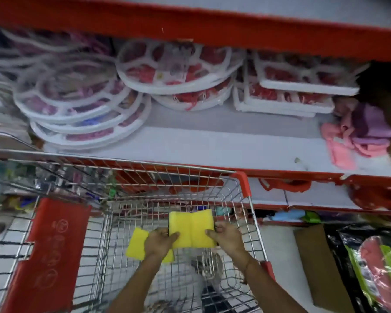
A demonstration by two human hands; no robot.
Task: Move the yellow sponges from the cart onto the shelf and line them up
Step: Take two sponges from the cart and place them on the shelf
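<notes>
Both my hands reach into a wire shopping cart (246,213) with red corner guards. Between them they hold a pair of yellow sponges (191,229) side by side: my left hand (160,241) grips the left edge, my right hand (226,237) the right edge. Another yellow sponge (136,246) lies in the cart under my left hand, partly hidden by it. Above the cart runs the white shelf (224,141) with a red front edge.
On the shelf stand stacks of round white hanger racks (81,109) at left and centre, square ones (289,86) at right, and pink and purple cloths (357,136) far right. A red flap (52,251) hangs on the cart's left. Packaged goods (379,267) sit lower right.
</notes>
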